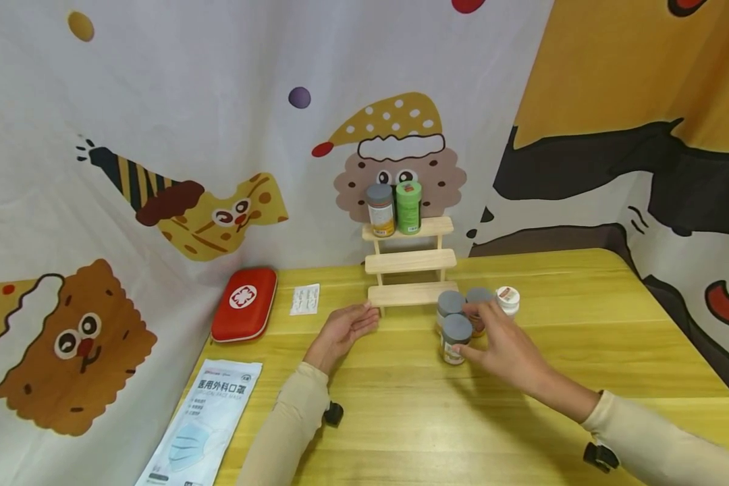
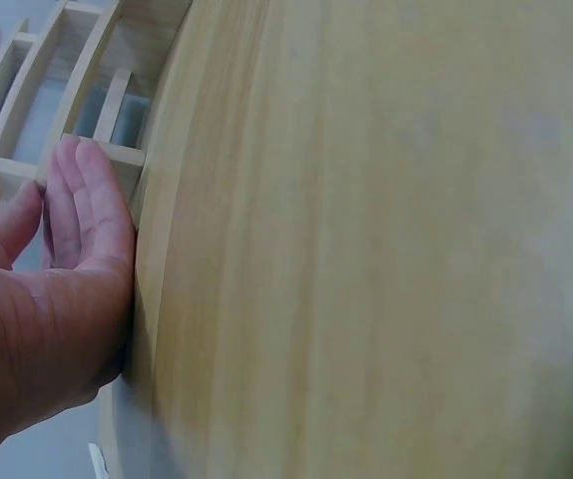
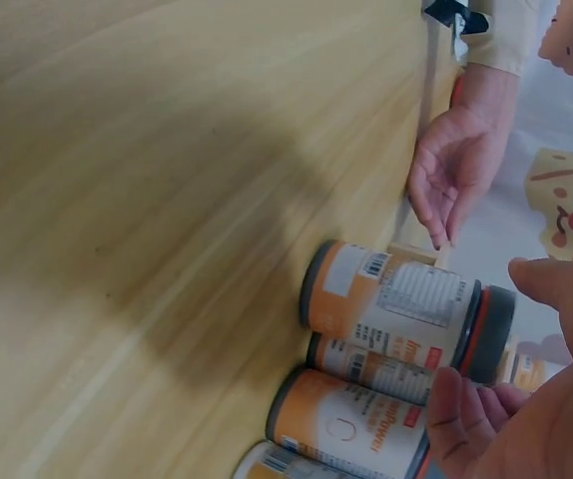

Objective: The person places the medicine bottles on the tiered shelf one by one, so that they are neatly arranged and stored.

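My left hand (image 1: 344, 331) has its fingers extended against the lower left end of a small three-tier wooden stand (image 1: 412, 294). In the left wrist view the left hand (image 2: 67, 279) has its fingertips at the stand's leg. My right hand (image 1: 507, 345) is around a front grey-lidded jar (image 1: 453, 343), thumb to one side and fingers to the other. In the right wrist view, the thumb (image 3: 546, 284) stands just off the orange-and-white jar's (image 3: 396, 299) lid. Behind it are a second grey-lidded jar (image 1: 449, 305) and a third (image 1: 478, 297), partly hidden by the fingers.
On the top tier stand a grey-lidded jar (image 1: 381, 210) and a green bottle (image 1: 408, 208). A small white bottle (image 1: 507, 302) is right of the jars. Further left lie a red first-aid case (image 1: 244, 305), a small printed card (image 1: 305, 299) and a face-mask packet (image 1: 202, 422).
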The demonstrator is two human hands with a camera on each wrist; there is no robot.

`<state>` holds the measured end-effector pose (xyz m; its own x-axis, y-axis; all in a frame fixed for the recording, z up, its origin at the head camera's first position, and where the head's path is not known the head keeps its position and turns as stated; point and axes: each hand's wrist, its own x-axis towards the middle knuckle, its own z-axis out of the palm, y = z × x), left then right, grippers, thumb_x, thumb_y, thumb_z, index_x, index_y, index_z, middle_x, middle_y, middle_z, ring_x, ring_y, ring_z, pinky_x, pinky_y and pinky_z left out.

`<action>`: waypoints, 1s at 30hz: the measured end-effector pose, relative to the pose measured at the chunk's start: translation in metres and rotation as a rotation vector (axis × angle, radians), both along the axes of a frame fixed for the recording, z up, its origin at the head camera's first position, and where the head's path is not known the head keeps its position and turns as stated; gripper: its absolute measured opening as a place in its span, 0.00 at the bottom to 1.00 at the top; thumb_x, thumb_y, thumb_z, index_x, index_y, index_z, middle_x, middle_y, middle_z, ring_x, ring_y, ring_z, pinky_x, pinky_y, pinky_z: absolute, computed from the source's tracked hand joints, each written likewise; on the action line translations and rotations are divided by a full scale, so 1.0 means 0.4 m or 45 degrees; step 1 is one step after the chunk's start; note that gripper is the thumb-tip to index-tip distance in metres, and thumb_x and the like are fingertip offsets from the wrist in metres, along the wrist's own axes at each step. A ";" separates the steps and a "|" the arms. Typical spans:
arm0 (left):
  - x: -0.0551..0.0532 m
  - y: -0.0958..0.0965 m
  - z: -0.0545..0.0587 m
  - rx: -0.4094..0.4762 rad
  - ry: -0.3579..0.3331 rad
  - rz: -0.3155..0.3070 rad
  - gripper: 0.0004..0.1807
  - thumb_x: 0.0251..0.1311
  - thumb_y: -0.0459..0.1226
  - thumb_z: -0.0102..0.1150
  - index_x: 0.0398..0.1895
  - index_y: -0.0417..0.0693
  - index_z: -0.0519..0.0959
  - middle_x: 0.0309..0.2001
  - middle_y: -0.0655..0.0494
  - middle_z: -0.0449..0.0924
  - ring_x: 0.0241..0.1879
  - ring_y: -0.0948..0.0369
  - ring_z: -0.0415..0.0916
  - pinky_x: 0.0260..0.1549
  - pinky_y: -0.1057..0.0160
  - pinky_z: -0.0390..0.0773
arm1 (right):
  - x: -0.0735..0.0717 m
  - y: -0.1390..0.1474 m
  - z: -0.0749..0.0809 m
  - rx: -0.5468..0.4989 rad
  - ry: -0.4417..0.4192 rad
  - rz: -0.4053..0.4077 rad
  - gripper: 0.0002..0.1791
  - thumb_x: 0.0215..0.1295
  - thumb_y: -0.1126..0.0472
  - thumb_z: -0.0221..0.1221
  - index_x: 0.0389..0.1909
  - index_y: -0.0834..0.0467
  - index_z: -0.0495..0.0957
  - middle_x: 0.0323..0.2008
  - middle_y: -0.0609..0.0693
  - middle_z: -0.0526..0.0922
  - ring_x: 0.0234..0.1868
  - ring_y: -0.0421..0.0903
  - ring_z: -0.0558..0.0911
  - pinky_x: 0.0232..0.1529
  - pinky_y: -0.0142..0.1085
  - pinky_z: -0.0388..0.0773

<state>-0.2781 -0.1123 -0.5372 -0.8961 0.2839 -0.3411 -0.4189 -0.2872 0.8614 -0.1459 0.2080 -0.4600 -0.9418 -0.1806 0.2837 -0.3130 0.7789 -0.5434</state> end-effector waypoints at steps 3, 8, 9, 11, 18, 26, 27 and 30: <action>0.001 0.001 0.000 -0.014 0.002 -0.006 0.17 0.79 0.36 0.56 0.61 0.32 0.77 0.43 0.53 0.92 0.50 0.57 0.89 0.58 0.58 0.89 | 0.000 -0.004 -0.014 0.001 0.034 0.005 0.38 0.56 0.55 0.81 0.64 0.60 0.74 0.53 0.56 0.79 0.45 0.51 0.82 0.33 0.30 0.78; 0.000 0.001 -0.002 -0.011 0.005 -0.001 0.18 0.79 0.36 0.57 0.62 0.31 0.77 0.44 0.52 0.92 0.50 0.57 0.89 0.57 0.58 0.90 | -0.002 -0.011 -0.028 -0.007 0.066 -0.002 0.38 0.55 0.53 0.81 0.63 0.60 0.75 0.54 0.55 0.80 0.46 0.50 0.83 0.36 0.33 0.81; 0.000 0.001 -0.002 -0.011 0.006 0.002 0.18 0.79 0.36 0.57 0.62 0.31 0.77 0.44 0.52 0.92 0.49 0.57 0.90 0.57 0.58 0.90 | -0.002 -0.012 -0.030 -0.010 0.067 -0.005 0.38 0.55 0.53 0.81 0.63 0.60 0.75 0.54 0.55 0.80 0.47 0.50 0.83 0.36 0.33 0.81; 0.001 0.001 -0.002 -0.011 0.005 0.007 0.19 0.79 0.36 0.56 0.63 0.31 0.77 0.44 0.51 0.92 0.48 0.58 0.90 0.57 0.58 0.90 | -0.004 -0.013 -0.033 -0.018 0.063 -0.010 0.38 0.56 0.53 0.81 0.63 0.60 0.75 0.54 0.55 0.80 0.47 0.50 0.83 0.37 0.34 0.81; 0.003 0.001 -0.002 -0.017 0.011 -0.005 0.21 0.80 0.37 0.55 0.66 0.29 0.75 0.47 0.49 0.91 0.52 0.56 0.89 0.58 0.58 0.89 | -0.005 -0.012 -0.041 -0.048 0.064 -0.021 0.33 0.59 0.58 0.78 0.61 0.60 0.74 0.54 0.56 0.81 0.47 0.51 0.85 0.38 0.36 0.84; 0.002 -0.002 -0.003 -0.004 0.010 -0.013 0.21 0.80 0.37 0.56 0.66 0.29 0.75 0.46 0.50 0.92 0.50 0.57 0.89 0.58 0.58 0.89 | -0.007 -0.013 -0.052 -0.107 0.097 -0.023 0.32 0.58 0.60 0.79 0.59 0.60 0.75 0.52 0.56 0.81 0.46 0.51 0.84 0.39 0.39 0.87; 0.001 -0.002 -0.003 -0.003 0.011 -0.016 0.21 0.79 0.37 0.56 0.65 0.29 0.75 0.46 0.51 0.92 0.50 0.57 0.89 0.58 0.58 0.89 | -0.007 -0.014 -0.053 -0.120 0.101 -0.022 0.32 0.58 0.60 0.79 0.59 0.61 0.75 0.52 0.56 0.81 0.45 0.51 0.84 0.38 0.40 0.88; 0.001 -0.003 -0.002 0.000 0.012 -0.021 0.21 0.80 0.37 0.56 0.65 0.30 0.75 0.45 0.51 0.92 0.50 0.57 0.89 0.58 0.58 0.89 | -0.007 -0.016 -0.055 -0.157 0.101 -0.017 0.31 0.56 0.62 0.79 0.58 0.61 0.75 0.51 0.56 0.81 0.45 0.49 0.83 0.39 0.42 0.90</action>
<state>-0.2775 -0.1137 -0.5381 -0.8946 0.2984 -0.3326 -0.4153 -0.2804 0.8654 -0.1487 0.2015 -0.4821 -0.9177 -0.1271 0.3763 -0.3485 0.7121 -0.6095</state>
